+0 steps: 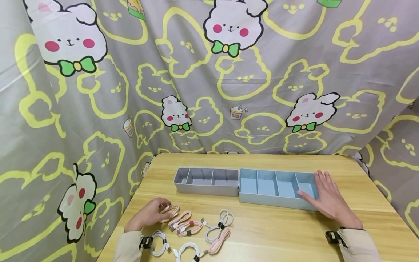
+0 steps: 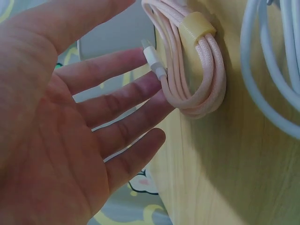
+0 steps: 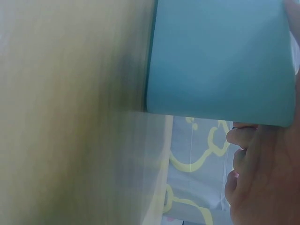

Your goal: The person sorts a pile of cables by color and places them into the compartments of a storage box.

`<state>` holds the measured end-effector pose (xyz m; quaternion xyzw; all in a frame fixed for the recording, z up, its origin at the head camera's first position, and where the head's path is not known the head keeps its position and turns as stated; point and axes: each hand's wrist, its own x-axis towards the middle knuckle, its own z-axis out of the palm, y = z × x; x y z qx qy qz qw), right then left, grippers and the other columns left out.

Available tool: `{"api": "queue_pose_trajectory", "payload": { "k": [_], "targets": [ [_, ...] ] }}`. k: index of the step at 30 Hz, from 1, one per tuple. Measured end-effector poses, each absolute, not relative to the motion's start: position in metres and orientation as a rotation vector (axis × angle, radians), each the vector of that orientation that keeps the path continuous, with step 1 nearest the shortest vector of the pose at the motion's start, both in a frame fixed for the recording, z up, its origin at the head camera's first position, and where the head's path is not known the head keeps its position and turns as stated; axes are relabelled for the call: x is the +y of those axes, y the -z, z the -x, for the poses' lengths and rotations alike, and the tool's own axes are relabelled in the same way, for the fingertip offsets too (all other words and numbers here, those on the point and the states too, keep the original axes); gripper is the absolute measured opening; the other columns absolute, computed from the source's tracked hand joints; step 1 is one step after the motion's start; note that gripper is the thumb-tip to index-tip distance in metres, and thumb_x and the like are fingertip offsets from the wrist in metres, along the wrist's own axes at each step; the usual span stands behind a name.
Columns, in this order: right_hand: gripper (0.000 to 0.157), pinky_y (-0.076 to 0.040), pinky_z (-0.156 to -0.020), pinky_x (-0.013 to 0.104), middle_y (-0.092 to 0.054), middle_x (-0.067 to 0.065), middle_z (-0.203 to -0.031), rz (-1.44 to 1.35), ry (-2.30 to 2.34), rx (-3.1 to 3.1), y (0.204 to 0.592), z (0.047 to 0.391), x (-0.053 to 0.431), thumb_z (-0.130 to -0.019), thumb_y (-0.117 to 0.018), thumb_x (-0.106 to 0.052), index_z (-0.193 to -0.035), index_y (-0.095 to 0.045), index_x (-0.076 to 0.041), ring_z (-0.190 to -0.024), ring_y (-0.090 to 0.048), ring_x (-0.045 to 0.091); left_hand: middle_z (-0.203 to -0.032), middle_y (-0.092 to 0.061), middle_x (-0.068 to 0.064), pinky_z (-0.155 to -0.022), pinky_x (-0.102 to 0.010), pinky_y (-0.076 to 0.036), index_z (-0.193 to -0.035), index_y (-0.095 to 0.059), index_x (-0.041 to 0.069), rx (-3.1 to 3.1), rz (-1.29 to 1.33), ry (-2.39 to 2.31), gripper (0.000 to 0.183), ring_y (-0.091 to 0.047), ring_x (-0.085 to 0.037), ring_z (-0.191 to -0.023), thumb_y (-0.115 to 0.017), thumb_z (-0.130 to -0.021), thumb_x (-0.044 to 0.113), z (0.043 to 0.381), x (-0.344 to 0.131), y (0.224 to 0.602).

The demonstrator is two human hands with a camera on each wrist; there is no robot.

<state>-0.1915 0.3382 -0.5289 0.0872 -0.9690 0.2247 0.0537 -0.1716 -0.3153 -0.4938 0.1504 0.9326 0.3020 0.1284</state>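
Note:
My left hand (image 1: 151,211) is at the left end of a group of coiled cables, its fingertips at a pink braided cable (image 2: 206,84) with a tan strap and a white plug. In the left wrist view the fingers are nearly straight and the thumb stands apart from them. My right hand (image 1: 332,198) rests on the right end of a blue divided box (image 1: 271,202), thumb lying over its front rim, other fingers stretched along the end toward the back. The right wrist view shows the box's blue end wall (image 3: 220,61) beside the palm.
A grey divided box (image 1: 207,189) stands against the blue box's left end. More coils lie in front: pink cables (image 1: 180,218) (image 1: 220,242), a pink one with a red tie (image 1: 190,229), and white cables (image 1: 214,234) (image 1: 159,243) (image 1: 188,249). A patterned curtain (image 1: 196,83) surrounds the wooden table (image 1: 278,236).

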Motion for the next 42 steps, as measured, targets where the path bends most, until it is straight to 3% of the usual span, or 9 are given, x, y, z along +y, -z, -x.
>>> {"api": "queue_pose_trajectory", "payload": {
  "k": [6, 13, 23, 33, 42],
  "targets": [
    [0.109, 0.009, -0.125, 0.069, 0.003, 0.039, -0.166, -0.257, -0.688, -2.944, 0.5276, 0.1898, 0.3376, -0.099, -0.055, -0.06, -0.16, -0.002, 0.013, -0.156, 0.02, 0.05, -0.099, -0.067, -0.009, -0.071, -0.024, -0.048, -0.124, -0.066, -0.007, 2.722, -0.408, -0.85, 0.054, -0.057, -0.02, -0.086, -0.086, -0.085, 0.025, 0.1737, -0.3116, 0.4961],
    [0.109, 0.005, -0.124, 0.072, 0.001, 0.04, -0.166, -0.25, -0.697, -2.938, 0.5274, 0.1885, 0.3367, -0.099, -0.056, -0.061, -0.16, -0.004, 0.014, -0.157, 0.012, 0.054, -0.095, -0.066, -0.007, -0.069, -0.028, -0.047, -0.119, -0.068, -0.005, 2.749, -0.401, -0.757, 0.047, -0.055, -0.019, -0.083, -0.087, -0.083, 0.019, 0.177, -0.3101, 0.4982],
    [0.11, 0.007, -0.125, 0.07, 0.002, 0.039, -0.166, -0.253, -0.685, -2.937, 0.5279, 0.1892, 0.3371, -0.099, -0.055, -0.06, -0.16, 0.0, 0.013, -0.156, 0.019, 0.051, -0.097, -0.069, -0.006, -0.071, -0.028, -0.049, -0.114, -0.07, -0.004, 2.804, -0.47, -0.663, 0.046, -0.057, -0.016, -0.084, -0.089, -0.08, 0.02, 0.1764, -0.3087, 0.4969],
    [0.109, 0.007, -0.124, 0.071, 0.003, 0.039, -0.167, -0.256, -0.693, -2.938, 0.5277, 0.189, 0.3364, -0.099, -0.055, -0.06, -0.16, 0.0, 0.012, -0.156, 0.018, 0.051, -0.094, -0.068, -0.008, -0.065, -0.025, -0.043, -0.111, -0.07, -0.006, 2.793, -0.46, -0.65, 0.04, -0.055, -0.017, -0.079, -0.083, -0.079, 0.014, 0.176, -0.3108, 0.4982],
    [0.109, 0.008, -0.125, 0.07, 0.001, 0.04, -0.166, -0.252, -0.687, -2.942, 0.5271, 0.1895, 0.3368, -0.099, -0.055, -0.061, -0.16, -0.004, 0.013, -0.156, 0.018, 0.052, -0.089, -0.066, -0.005, -0.064, -0.026, -0.046, -0.111, -0.071, -0.003, 2.797, -0.387, -0.679, 0.037, -0.053, -0.013, -0.074, -0.082, -0.081, 0.014, 0.1744, -0.3135, 0.4952]
  ]
}}
